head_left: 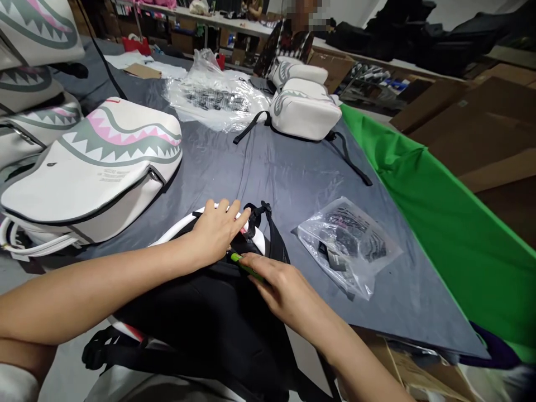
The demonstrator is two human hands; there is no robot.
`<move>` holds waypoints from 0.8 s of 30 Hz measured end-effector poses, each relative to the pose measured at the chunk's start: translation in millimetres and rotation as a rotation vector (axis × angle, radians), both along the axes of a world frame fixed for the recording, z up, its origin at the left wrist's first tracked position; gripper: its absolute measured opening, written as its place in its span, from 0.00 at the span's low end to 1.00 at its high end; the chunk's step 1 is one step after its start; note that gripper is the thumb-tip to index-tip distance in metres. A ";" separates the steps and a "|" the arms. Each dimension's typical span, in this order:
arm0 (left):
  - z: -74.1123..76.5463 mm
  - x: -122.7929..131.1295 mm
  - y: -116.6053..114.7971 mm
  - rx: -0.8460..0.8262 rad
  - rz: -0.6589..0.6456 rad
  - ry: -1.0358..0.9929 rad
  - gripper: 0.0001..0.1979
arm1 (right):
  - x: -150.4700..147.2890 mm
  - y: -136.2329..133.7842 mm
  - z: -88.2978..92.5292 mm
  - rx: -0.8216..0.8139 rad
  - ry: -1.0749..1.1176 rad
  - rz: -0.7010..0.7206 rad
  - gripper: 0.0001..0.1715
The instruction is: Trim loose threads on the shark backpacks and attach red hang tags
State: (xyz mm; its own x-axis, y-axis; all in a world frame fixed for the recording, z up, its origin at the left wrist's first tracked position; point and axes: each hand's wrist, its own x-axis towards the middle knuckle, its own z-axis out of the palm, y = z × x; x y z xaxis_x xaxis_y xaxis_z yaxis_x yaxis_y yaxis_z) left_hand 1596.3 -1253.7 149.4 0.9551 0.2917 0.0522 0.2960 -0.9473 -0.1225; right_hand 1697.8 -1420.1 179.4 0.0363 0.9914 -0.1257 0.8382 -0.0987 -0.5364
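Observation:
In front of me lies a backpack (201, 312) with its black back panel and straps facing up and a white edge showing. My left hand (218, 229) is closed over its far end, fingers curled on the white edge near a black strap buckle (263, 207). My right hand (272, 279) is closed around a green-handled tool (247, 266), whose dark tip points at the bag just under my left hand. The tool's working end is mostly hidden, so its exact kind cannot be made out.
White shark-mouth backpacks (121, 139) lie at left, some stacked, and white bags (307, 109) stand farther back. Plastic-wrapped items (218, 97) and a clear plastic bag (347, 243) rest on the grey table (218, 167). Green cloth (452, 223) borders the right side. A person (285, 42) is beyond.

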 end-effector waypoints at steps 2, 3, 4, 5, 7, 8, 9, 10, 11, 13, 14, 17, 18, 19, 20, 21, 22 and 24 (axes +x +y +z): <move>0.6 0.8 0.9 -0.010 -0.006 0.014 0.43 | -1.7 0.5 -1.9 0.014 -0.054 0.009 0.22; 0.9 1.0 1.3 -0.013 -0.008 0.018 0.42 | -2.5 1.2 -2.1 0.021 -0.078 0.015 0.22; 1.1 1.1 1.6 -0.015 -0.011 0.019 0.41 | -3.4 2.2 -1.9 0.031 -0.096 0.026 0.21; 1.1 1.0 1.9 -0.016 -0.014 0.018 0.40 | -4.4 3.2 -1.4 0.041 -0.114 0.036 0.21; 0.4 0.7 2.4 -0.020 -0.018 0.009 0.38 | -6.6 5.4 0.3 0.044 -0.163 0.049 0.21; -0.1 0.5 2.7 -0.021 -0.019 0.004 0.38 | -7.9 6.3 1.4 0.039 -0.194 0.051 0.21; -0.6 0.2 3.0 -0.021 -0.020 0.001 0.37 | -9.1 7.2 2.5 0.033 -0.224 0.051 0.20; -1.0 -0.2 3.4 -0.019 -0.022 -0.003 0.37 | -10.3 8.0 3.6 0.026 -0.250 0.053 0.20; -1.4 -0.5 3.8 -0.018 -0.026 -0.005 0.36 | -11.4 8.7 4.5 0.020 -0.270 0.057 0.20; -1.7 -1.3 4.6 -0.020 -0.038 -0.006 0.35 | -13.1 10.1 5.8 0.006 -0.301 0.068 0.20; -1.8 -1.6 5.1 -0.022 -0.045 -0.006 0.35 | -13.6 10.8 6.2 0.002 -0.311 0.071 0.19; -2.1 -2.2 5.9 -0.029 -0.055 -0.012 0.36 | -14.4 13.2 6.9 0.025 -0.311 0.080 0.19; -2.2 -2.2 6.1 -0.032 -0.053 -0.016 0.36 | -14.6 14.0 7.2 0.027 -0.315 0.085 0.19; -2.2 -2.2 6.1 -0.037 -0.051 -0.021 0.37 | -14.7 14.9 7.5 0.017 -0.325 0.089 0.19; -2.1 -2.1 6.2 -0.041 -0.048 -0.023 0.36 | -14.9 15.6 7.9 0.001 -0.338 0.089 0.19; -1.8 -2.1 6.2 -0.045 -0.045 -0.024 0.36 | -15.3 16.3 8.1 -0.013 -0.348 0.088 0.18; -1.4 -2.2 6.3 -0.046 -0.041 -0.023 0.35 | -15.7 16.8 8.3 -0.019 -0.352 0.088 0.19; -0.5 -2.5 6.8 -0.047 -0.041 -0.018 0.31 | -17.0 17.3 8.1 -0.010 -0.346 0.094 0.20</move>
